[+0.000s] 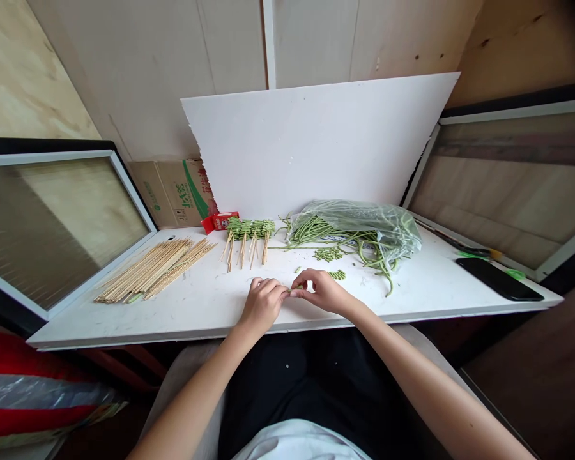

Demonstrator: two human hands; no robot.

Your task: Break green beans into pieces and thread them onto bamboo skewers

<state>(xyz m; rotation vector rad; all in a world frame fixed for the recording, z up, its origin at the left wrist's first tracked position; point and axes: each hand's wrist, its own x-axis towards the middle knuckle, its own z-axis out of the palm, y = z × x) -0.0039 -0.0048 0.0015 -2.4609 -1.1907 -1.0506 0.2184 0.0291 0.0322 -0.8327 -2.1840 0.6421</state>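
Note:
Near the table's front edge, my left hand [264,301] and my right hand [324,291] meet, fingers pinched together around a short piece of green bean [291,291]. Fingers cover most of it, and I cannot tell whether a skewer is in it. Just beyond my right hand lie a small row of cut bean pieces [337,275] and a pile of cut pieces [328,254]. Farther back, several finished bean skewers [250,229] lie side by side with their sticks toward me. Long green beans [316,231] spill out of a clear plastic bag [388,223].
Bare bamboo skewers [153,268] are heaped at the left on the white table [211,313]. A red box [220,221] and a cardboard carton [175,191] stand behind. On the right lies a black phone [499,278]. A white board [311,147] leans at the back.

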